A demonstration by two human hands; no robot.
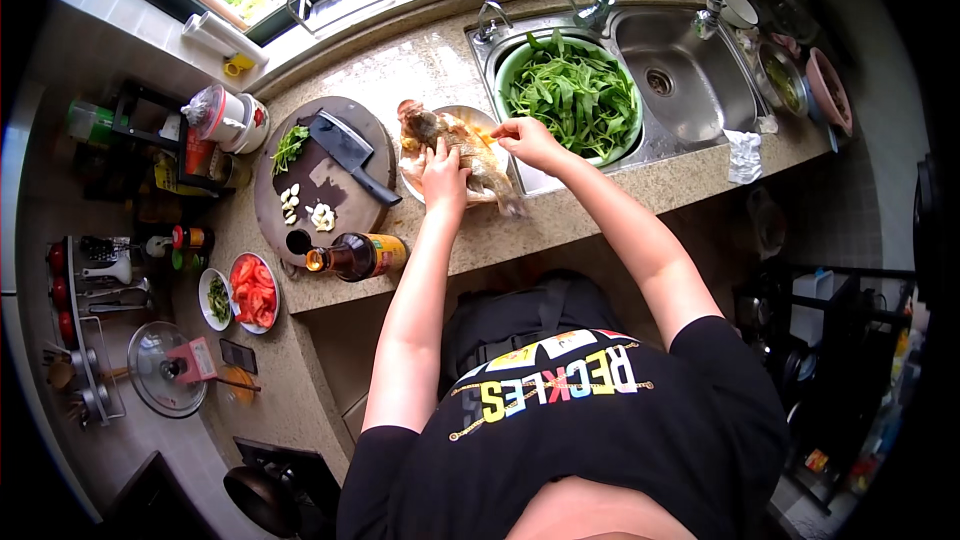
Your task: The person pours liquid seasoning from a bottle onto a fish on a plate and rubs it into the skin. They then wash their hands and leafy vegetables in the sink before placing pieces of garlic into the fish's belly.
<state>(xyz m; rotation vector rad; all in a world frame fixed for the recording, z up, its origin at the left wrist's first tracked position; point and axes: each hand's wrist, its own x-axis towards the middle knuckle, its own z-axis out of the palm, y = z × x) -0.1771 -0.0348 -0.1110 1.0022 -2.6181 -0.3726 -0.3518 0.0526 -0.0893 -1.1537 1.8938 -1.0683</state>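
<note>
A whole fish lies over a plate on the counter, its tail hanging past the near rim. My left hand rests on the fish with fingers spread. My right hand is just right of the fish, thumb and fingertips close together; whether something small is between them cannot be told. Left of the plate, a round chopping board carries a cleaver, green herbs and peeled garlic cloves. An uncapped brown bottle stands by the board's near edge, with a dark cap beside it.
A green basin of leafy greens fills the left sink; the right sink has a faucet above it. Sliced tomatoes, chopped greens, a glass lid and a phone are at left.
</note>
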